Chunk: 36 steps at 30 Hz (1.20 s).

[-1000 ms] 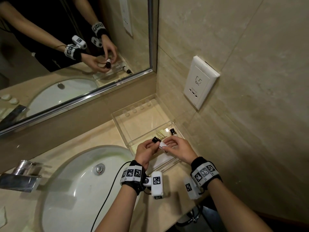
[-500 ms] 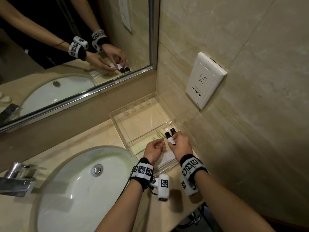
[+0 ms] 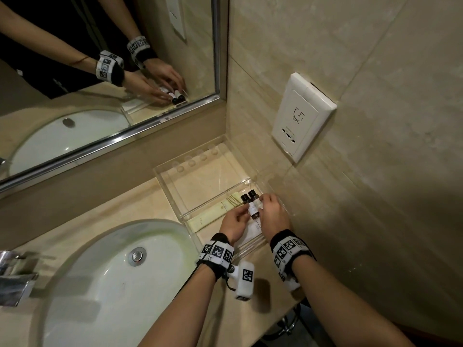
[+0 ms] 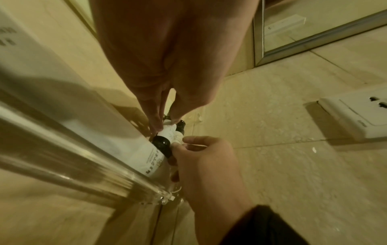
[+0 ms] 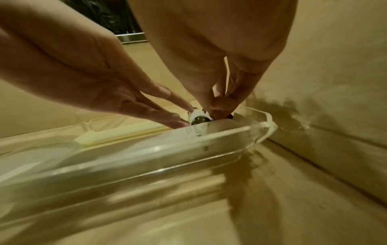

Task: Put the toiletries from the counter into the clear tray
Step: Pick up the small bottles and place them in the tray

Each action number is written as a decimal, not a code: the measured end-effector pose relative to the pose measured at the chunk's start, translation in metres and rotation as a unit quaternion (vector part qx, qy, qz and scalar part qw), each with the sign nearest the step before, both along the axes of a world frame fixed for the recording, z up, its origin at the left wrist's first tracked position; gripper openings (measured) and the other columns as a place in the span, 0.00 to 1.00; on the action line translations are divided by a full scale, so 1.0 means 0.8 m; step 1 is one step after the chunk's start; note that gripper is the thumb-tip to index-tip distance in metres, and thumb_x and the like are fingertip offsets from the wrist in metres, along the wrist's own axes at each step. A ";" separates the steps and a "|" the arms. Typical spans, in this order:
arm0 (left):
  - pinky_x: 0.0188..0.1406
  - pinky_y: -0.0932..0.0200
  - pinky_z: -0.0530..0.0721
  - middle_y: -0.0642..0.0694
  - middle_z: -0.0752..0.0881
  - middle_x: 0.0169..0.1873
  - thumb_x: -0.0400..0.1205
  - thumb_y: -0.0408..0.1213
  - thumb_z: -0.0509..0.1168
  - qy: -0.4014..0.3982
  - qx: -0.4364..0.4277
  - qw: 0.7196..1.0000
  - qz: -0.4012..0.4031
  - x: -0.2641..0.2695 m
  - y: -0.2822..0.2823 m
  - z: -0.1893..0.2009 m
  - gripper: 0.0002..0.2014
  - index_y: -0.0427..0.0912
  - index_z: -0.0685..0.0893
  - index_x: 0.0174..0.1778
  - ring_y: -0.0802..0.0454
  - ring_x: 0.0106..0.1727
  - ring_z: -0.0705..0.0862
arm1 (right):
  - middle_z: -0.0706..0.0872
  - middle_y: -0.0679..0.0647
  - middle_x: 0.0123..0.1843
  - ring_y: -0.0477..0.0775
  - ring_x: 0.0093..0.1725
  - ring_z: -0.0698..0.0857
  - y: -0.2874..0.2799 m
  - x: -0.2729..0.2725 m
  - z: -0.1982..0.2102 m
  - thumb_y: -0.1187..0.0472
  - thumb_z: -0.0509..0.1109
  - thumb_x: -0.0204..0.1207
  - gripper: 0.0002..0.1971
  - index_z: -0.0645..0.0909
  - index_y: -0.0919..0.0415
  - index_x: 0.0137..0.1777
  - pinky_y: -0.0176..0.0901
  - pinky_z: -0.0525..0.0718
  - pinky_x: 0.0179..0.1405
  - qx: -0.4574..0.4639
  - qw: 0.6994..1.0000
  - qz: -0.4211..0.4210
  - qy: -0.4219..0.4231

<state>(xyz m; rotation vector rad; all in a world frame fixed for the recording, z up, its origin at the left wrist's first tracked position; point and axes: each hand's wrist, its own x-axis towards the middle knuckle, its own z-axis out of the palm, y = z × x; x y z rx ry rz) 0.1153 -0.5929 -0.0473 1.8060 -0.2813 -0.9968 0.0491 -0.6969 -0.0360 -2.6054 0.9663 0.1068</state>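
1. Two small dark bottles (image 3: pixel 251 202) with white labels lie side by side in the near compartment of the clear tray (image 3: pixel 175 182), against its wall-side edge, caps pointing toward the mirror
2. The left hand (image 3: pixel 234 222) pinches the nearer bottle at its label between thumb and fingertips (image 4: pixel 156 123); the right hand (image 3: pixel 271 211) curls its fingers over the bottle beside the wall
3. Flat packets also lie in that compartment: a pale yellow one (image 3: pixel 213 212) on the sink side and a white printed one (image 3: pixel 255 227) under the hands
4. The step in hand looks like settling the bottles into line; the placing itself seems almost done
5. The next move likely calls for both hands to let go gently and lift straight up, so the round bottles do not roll, then to look over the counter (image 3: pixel 100 209) for anything left; none shows outside the tray in these views
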 end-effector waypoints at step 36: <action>0.43 0.59 0.89 0.43 0.87 0.42 0.85 0.29 0.61 0.025 -0.015 0.988 0.153 -0.010 0.042 0.040 0.12 0.33 0.82 0.62 0.50 0.39 0.87 | 0.85 0.56 0.55 0.58 0.47 0.86 0.009 0.008 0.052 0.63 0.65 0.80 0.08 0.85 0.59 0.55 0.51 0.86 0.47 0.054 0.993 0.029 -0.104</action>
